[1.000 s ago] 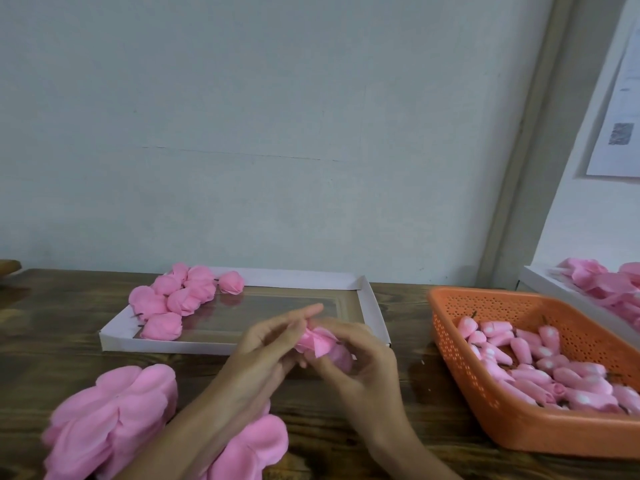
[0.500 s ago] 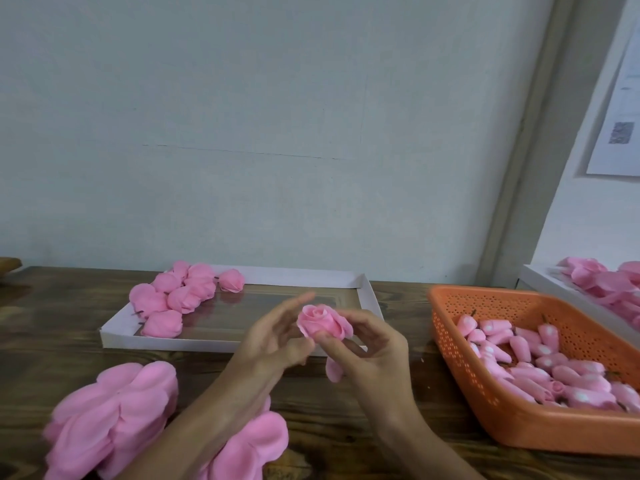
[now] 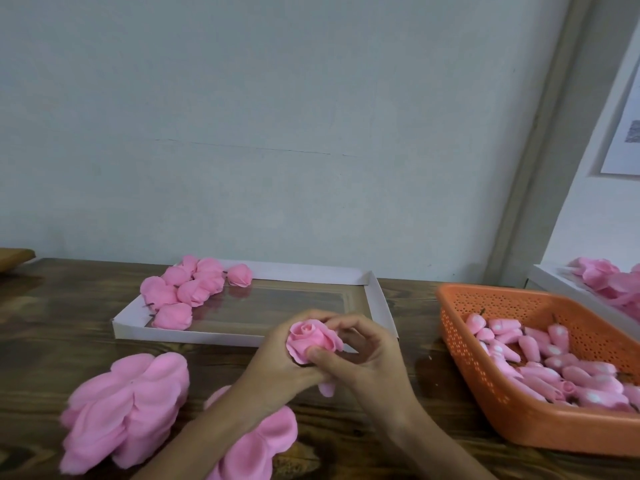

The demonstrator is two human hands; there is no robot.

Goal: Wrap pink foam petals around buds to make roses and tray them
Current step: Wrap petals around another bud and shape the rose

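Two petal stacks (image 3: 128,410): lying on the wooden table (image 3: 52,323) at the near left, with the smaller stack (image 3: 263,441) partly hidden under the left forearm. Neither hand is touching them.
White tray (image 3: 207,336): sitting behind the stacks, with finished roses (image 3: 187,289) crowding its left end.
Left hand (image 3: 277,365): cupping the rose from the left, fingers curling round its back. Half a second ago those fingers were sticking out straight, so the hand is closing in.
Rose (image 3: 311,341): being held in the air between both hands, just in front of the tray's near wall, facing up toward the camera. A second ago it was sitting lower, folded shut between the fingers. I judge that the wrap is nearing its end and traying is coming next.
Look of the rose: a tight spiral centre is showing, the outer petals are flaring loosely, and one petal tail (image 3: 326,388) is hanging below the hands.
Right hand (image 3: 370,362): also gripping the rose, thumb pressing a front petal, fingers curling behind.
Orange basket (image 3: 554,424): standing at the right, holding the waiting buds (image 3: 540,355).
Second tray (image 3: 568,292): poking in at the far right edge, carrying more pink flowers (image 3: 599,277).
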